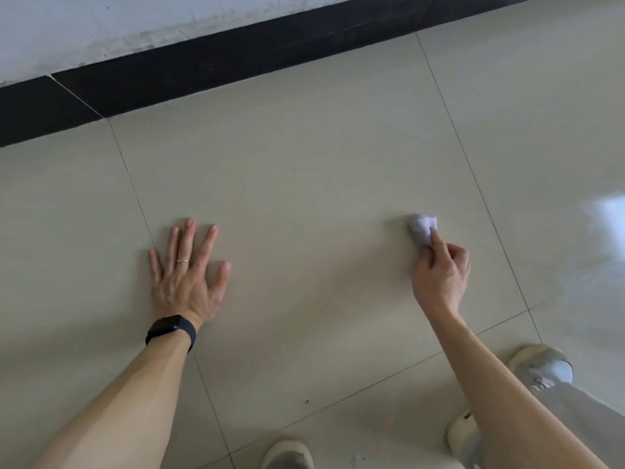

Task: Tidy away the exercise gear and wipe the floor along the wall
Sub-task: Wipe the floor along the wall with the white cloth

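Note:
A small crumpled white-lilac wipe (421,230) lies on the beige tiled floor (304,198), right of centre. My right hand (441,270) pinches it, with the index finger stretched over the wad and the other fingers curled. My left hand (187,270) rests flat on the tile with fingers spread; it wears a ring, and a dark watch sits on the wrist. No exercise gear is in view.
A black skirting band (236,59) runs along the foot of the white wall (84,25) at the top. My light shoes (541,365) stand at the lower right and bottom centre. A bright reflection glares on the floor at the right edge.

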### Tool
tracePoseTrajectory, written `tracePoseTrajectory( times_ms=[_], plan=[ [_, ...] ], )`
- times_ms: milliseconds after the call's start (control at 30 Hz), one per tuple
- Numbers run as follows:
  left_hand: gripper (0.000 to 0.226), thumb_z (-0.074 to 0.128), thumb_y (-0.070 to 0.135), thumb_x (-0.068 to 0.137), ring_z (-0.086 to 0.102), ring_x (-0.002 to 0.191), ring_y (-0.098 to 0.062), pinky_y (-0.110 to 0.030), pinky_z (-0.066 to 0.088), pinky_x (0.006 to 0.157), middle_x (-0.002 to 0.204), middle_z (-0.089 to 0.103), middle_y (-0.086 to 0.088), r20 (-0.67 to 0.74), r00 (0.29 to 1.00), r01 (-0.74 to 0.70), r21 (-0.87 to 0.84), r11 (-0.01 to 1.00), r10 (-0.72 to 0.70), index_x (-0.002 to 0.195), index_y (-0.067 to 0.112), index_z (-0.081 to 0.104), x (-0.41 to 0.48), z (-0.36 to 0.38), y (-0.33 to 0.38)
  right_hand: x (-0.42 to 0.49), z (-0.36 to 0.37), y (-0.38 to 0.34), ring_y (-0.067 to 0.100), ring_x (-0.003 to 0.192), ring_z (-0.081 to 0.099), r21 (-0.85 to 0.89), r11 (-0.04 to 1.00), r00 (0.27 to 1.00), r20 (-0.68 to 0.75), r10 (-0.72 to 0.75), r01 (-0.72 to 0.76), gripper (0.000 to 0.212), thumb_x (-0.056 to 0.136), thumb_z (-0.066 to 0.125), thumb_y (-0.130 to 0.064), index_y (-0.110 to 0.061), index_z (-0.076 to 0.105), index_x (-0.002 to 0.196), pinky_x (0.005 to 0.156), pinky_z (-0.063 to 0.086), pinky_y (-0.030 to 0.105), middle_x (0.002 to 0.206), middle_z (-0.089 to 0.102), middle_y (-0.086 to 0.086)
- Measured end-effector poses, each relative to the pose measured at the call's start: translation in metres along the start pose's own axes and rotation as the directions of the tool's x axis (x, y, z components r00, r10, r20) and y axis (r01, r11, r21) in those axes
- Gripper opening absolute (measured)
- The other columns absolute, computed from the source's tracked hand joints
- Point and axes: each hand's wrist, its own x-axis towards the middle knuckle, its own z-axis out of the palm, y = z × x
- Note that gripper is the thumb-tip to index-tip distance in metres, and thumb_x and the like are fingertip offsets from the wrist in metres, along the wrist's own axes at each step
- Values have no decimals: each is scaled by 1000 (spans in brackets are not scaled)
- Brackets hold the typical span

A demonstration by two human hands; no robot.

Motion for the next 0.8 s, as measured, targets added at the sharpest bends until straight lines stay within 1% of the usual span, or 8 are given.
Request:
tracePoseTrajectory(
  times_ms=[167,300,333,533,600,667,733,800],
  plan=[
    [68,31,58,92,12,153,-22,-57,8,120,167,7,5,-3,1000,-17,27,999,17,156,37,23,0,2,-1,-107,44,-47,28,94,50,62,935,928,117,-353,348,49,91,58,-8,-23,59,138,85,44,30,105,52,6],
    [68,28,60,93,6,153,-19,-56,6,120,167,1,7,49,999,-22,15,1000,21,156,39,16,2,-2,-3,-178,60,-76,24,89,55,277,571,411,468,-783,773,48,84,64,-16,-29,59,130,67,52,33,107,55,-1],
    [68,27,60,93,5,153,-18,-56,7,120,167,0,8,65,997,-43,3,999,42,156,40,15,2,-3,-6,-166,61,-79,24,89,56,299,540,378,457,-805,787,46,84,65,-17,-30,61,127,67,52,32,107,56,-1],
    [69,20,63,93,4,153,-20,-54,6,121,166,-3,4,48,992,113,59,992,-116,157,39,11,9,-19,-55,-8,56,-95,35,105,49,48,941,932,131,-338,335,42,95,53,-14,-27,61,134,87,43,34,113,54,9],
    [69,17,65,93,2,153,-19,-54,5,121,166,-5,5,60,986,155,62,986,-159,157,41,8,11,-20,-64,9,65,-108,34,112,41,-20,988,984,91,-150,153,44,99,46,-18,-28,51,141,92,38,36,121,47,10],
    [68,21,64,93,4,153,-20,-54,4,121,166,-2,5,36,986,165,23,986,-166,156,41,13,13,-17,-61,-19,80,-128,34,106,42,-65,963,962,90,-256,263,48,96,49,-14,-24,47,144,87,42,39,121,48,11],
    [68,27,61,92,8,153,-20,-55,6,121,167,3,5,8,985,175,2,985,-175,156,40,18,12,-15,-57,-75,96,-144,33,95,46,19,801,776,235,-585,598,53,90,56,-10,-20,51,141,76,49,40,115,52,10],
    [68,29,60,90,9,153,-19,-54,7,121,167,4,5,3,984,180,-4,984,-180,155,42,19,12,-16,-58,-127,104,-154,30,94,49,160,513,390,475,-789,843,58,84,56,-11,-24,49,140,71,51,39,113,52,5]
  ],
)
